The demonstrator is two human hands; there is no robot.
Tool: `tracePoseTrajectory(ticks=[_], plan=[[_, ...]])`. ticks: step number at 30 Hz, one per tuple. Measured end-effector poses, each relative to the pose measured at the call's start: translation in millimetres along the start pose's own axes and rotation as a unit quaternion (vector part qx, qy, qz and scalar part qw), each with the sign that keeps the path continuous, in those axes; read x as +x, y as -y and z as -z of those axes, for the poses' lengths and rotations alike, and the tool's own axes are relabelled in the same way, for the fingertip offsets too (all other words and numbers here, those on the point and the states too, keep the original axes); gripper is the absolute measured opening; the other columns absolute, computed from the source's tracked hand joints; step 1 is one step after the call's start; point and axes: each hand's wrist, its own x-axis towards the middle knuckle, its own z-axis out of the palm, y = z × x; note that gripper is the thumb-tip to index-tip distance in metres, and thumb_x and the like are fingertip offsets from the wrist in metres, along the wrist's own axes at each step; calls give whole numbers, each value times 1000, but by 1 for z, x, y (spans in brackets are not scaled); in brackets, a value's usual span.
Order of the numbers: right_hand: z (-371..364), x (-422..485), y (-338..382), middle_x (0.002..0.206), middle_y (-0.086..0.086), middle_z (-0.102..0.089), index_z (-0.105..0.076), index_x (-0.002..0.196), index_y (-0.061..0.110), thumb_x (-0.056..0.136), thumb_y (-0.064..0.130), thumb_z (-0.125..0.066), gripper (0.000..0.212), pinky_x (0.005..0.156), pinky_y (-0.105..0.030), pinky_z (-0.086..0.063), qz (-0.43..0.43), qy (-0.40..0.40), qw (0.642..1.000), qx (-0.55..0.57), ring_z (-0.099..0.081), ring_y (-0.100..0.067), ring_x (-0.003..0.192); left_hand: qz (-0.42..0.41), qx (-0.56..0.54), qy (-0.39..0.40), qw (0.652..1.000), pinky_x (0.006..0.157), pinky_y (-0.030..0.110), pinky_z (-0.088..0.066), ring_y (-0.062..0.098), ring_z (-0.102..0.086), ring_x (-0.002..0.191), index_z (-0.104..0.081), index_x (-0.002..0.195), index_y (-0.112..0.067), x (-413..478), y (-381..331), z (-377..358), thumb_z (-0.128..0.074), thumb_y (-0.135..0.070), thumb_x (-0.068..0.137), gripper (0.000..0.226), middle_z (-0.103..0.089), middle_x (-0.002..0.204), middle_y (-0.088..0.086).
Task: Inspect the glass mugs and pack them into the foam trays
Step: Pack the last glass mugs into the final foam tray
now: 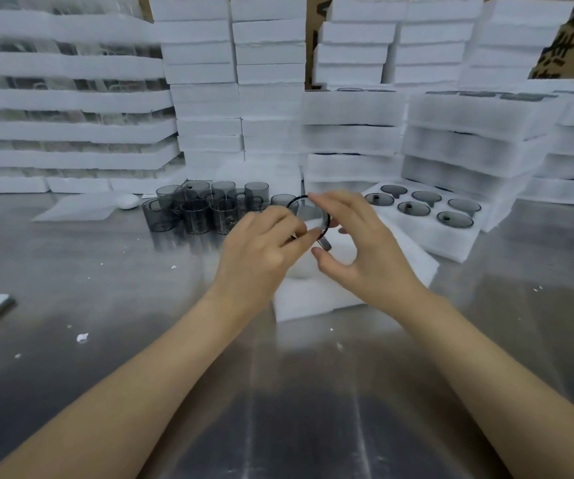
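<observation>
A smoky grey glass mug (309, 217) is tilted with its mouth toward me, held above a white foam tray (316, 299) in the middle of the steel table. My left hand (261, 250) grips its near side with curled fingers. My right hand (354, 243) pinches its rim from the right, thumb below. Several more grey mugs (202, 210) stand grouped behind on the left. Another foam tray (451, 240) at the right holds several mugs (423, 205) sunk into its pockets.
Tall stacks of white foam trays (268, 81) wall off the back of the table; those at the left (68, 98) show glass between layers. A loose foam sheet (74, 209) and a small white object (127, 201) lie left of the mugs. Foam crumbs dot the steel table (106, 305).
</observation>
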Motion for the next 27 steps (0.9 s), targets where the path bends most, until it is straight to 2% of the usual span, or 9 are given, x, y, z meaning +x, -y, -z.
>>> tracePoseTrajectory(ticks=[3, 6, 8, 10, 11, 12, 17, 23, 27], plan=[[-9, -5, -5, 133, 8, -51, -60, 118, 24, 86, 16, -65, 34, 82, -18, -48, -38, -12, 999, 32, -53, 0, 106, 29, -35, -5, 999, 64, 27, -35, 15, -55, 90, -78, 93, -15, -7, 0, -2, -42, -10, 102, 37, -67, 82, 0], [-15, -4, -4, 105, -2, -63, -65, 93, 12, 83, 2, -64, 14, 71, -16, -49, -86, -21, 993, 76, -59, -6, 84, 281, -163, 19, 945, 79, 27, -44, 9, -45, 98, -68, 114, -24, -13, -12, -4, -65, -25, 91, 24, -54, 103, 5], [-15, -3, -4, 98, -4, -63, -65, 90, 8, 82, -1, -65, 12, 68, -14, -49, -100, -35, 992, 71, -57, -10, 77, 479, -266, 20, 836, 91, 25, -42, 6, -47, 98, -51, 130, -28, -14, -19, -4, -62, -20, 93, 39, -40, 116, 4], [-15, -2, -5, 97, -2, -64, -66, 89, 8, 82, -1, -66, 11, 68, -14, -50, -104, -39, 991, 72, -57, -11, 75, 644, -347, 42, 681, 101, 23, -35, 0, -48, 100, -53, 127, -21, -10, -27, -5, -48, -21, 99, 29, -39, 124, 1], [-14, -3, -5, 97, 1, -63, -66, 89, 9, 83, 0, -67, 11, 70, -14, -50, -105, -42, 991, 76, -58, -11, 76, 683, -367, 69, 628, 104, 21, -31, 3, -47, 109, -56, 123, -21, -9, -32, -6, -46, -22, 99, 26, -38, 127, 0], [-14, -4, -6, 97, 4, -62, -66, 89, 10, 83, 2, -68, 11, 72, -13, -49, -107, -46, 990, 79, -58, -10, 77, 685, -381, 104, 612, 105, 21, -27, 7, -43, 119, -56, 124, -21, -10, -37, -9, -46, -22, 98, 28, -36, 130, -2], [-16, 3, -4, 91, 22, -61, -57, 81, 34, 85, 19, -69, 19, 71, -10, -41, -181, -60, 978, 83, -57, -5, 81, 572, -406, 206, 682, 84, 1, -21, 2, -30, 127, -31, 147, -25, -16, -36, -12, -53, -16, 93, 59, -26, 136, -9], [-4, 3, -6, 103, 16, -63, -64, 83, 25, 84, 3, -68, 23, 77, -13, -45, -174, 9, 971, 166, -64, -9, 80, 386, -370, 159, 830, 108, 7, -15, 3, -25, 134, -25, 148, -15, -22, -27, -14, -62, -22, 89, 70, -27, 140, -8], [-3, -2, -4, 124, 19, -56, -71, 87, 15, 86, -8, -58, 27, 96, -16, -37, -118, 35, 989, 85, -54, -15, 111, 413, -376, 142, 817, 106, 9, -26, 3, -36, 122, -31, 147, -20, -24, -25, -16, -68, -30, 87, 71, -32, 122, -6]])
